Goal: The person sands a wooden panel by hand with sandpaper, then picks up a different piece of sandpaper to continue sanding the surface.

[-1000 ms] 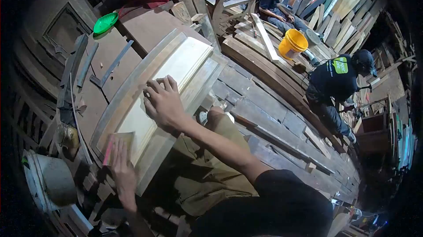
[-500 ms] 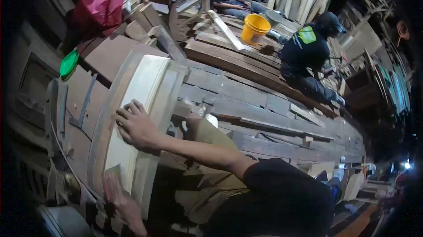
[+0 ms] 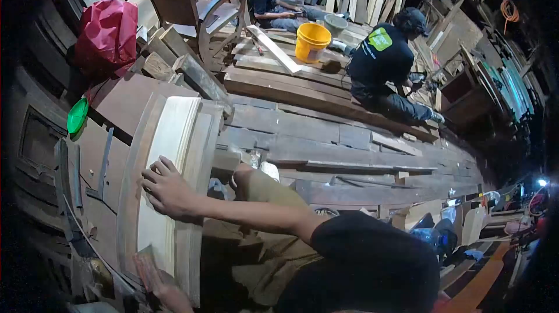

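Observation:
A pale wooden board with a moulded edge (image 3: 166, 144) lies along the bench in front of me. My right hand (image 3: 169, 191) rests palm down on it with the fingers spread. Low on the left, my left hand (image 3: 173, 298) is closed on a reddish, block-like tool (image 3: 149, 271). The tool's greyish far end touches or lies very near the board's lower end; its exact kind is not clear. Much of my left hand is cut off by the frame's bottom edge.
A green lid-like disc (image 3: 77, 116) and a pink bag (image 3: 106, 36) are at left. Beyond stand a wooden chair (image 3: 177, 10) and a yellow bucket (image 3: 312, 42). Two people sit farther off, one in a black shirt (image 3: 378, 54). Loose timber lies on the plank floor (image 3: 308, 130).
The view has shifted, so the background sits farther left. My right hand stays on the board. My left hand and the tool appear slightly lower, with less blur.

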Demonstrator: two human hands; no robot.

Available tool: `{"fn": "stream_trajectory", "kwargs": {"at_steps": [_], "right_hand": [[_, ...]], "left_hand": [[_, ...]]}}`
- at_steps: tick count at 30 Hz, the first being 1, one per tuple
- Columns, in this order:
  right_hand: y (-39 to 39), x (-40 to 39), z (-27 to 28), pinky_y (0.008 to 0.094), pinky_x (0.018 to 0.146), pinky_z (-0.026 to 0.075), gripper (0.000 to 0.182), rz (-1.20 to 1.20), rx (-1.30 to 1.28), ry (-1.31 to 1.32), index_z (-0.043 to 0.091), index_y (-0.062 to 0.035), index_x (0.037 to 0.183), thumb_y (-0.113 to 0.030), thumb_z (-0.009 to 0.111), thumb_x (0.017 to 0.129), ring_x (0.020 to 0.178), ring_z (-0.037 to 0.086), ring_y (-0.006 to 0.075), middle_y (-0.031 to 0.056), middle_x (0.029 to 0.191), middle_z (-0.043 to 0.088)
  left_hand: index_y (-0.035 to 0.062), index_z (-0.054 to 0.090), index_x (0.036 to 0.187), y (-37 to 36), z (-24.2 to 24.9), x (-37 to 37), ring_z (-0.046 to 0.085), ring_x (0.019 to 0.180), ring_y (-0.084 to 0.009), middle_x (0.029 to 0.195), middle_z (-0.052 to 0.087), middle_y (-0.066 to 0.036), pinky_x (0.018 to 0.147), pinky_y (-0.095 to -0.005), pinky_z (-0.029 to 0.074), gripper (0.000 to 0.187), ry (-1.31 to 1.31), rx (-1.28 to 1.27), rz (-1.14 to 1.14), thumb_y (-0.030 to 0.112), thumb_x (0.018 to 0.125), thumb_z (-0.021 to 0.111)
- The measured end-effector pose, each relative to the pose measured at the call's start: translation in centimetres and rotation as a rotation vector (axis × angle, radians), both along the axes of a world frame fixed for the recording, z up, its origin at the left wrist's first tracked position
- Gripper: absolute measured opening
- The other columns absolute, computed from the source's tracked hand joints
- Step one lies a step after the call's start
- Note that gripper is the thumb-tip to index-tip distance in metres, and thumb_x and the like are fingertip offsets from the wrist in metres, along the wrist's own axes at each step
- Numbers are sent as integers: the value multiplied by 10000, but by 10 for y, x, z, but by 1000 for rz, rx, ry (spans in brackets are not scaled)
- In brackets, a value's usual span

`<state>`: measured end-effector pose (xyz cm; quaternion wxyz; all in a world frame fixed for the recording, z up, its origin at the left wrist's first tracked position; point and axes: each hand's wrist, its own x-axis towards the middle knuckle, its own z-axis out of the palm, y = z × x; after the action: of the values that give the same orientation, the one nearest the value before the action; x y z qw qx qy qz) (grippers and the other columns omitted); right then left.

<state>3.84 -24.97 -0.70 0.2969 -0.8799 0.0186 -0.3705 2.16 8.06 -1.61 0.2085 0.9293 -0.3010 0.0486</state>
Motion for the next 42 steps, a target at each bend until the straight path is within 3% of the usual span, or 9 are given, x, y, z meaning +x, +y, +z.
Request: {"fn": "stream_trajectory", "kwargs": {"at_steps": [1, 7, 14, 26, 35, 42], "right_hand": [[1, 0, 0, 598, 1195, 307, 381, 1, 6, -1, 669, 0, 1190, -234, 648, 890, 1234, 527, 370, 177, 1315, 611], [0, 1, 2, 591, 1184, 314, 376, 9, -1, 18, 653, -19, 1221, -219, 650, 903, 1237, 531, 364, 175, 1322, 608], [1, 4, -1, 584, 1175, 325, 338, -5, -22, 13, 651, -29, 1180, -212, 662, 896, 1235, 534, 362, 171, 1313, 610], [1, 1, -2, 594, 1204, 285, 408, -2, -17, 36, 639, -8, 1244, -224, 650, 898, 1254, 514, 374, 181, 1343, 600], [0, 3, -6, 544, 1178, 324, 357, -20, -33, -63, 666, -26, 1141, -237, 678, 854, 1176, 541, 343, 148, 1231, 622], [3, 7, -12, 581, 1191, 302, 359, -40, -23, -64, 682, -24, 1124, -272, 675, 865, 1200, 550, 347, 156, 1233, 626]], "left_hand": [[4, 575, 1470, 24, -18, 20, 563, 1344, -430, 1413, 609, -274, 1162, -518, 419, 504, 18, -47, 67, 147, 991, 640], [1, 572, 1471, -39, 20, -21, 557, 1349, -431, 1418, 604, -275, 1164, -518, 415, 503, -98, -1, -20, 147, 993, 636], [-3, 569, 1472, -43, 14, -28, 551, 1355, -432, 1425, 598, -275, 1166, -519, 412, 503, -126, -20, -29, 147, 996, 633], [-10, 563, 1473, -34, 15, -27, 541, 1365, -433, 1436, 588, -276, 1171, -519, 405, 503, -179, -16, -41, 146, 999, 626], [-15, 559, 1475, -35, 19, -21, 533, 1372, -435, 1445, 581, -276, 1174, -519, 401, 503, -221, -10, -77, 146, 1002, 621], [-19, 555, 1476, -37, 20, -22, 527, 1378, -436, 1451, 575, -277, 1177, -519, 397, 503, -239, -10, -90, 146, 1004, 617]]}}
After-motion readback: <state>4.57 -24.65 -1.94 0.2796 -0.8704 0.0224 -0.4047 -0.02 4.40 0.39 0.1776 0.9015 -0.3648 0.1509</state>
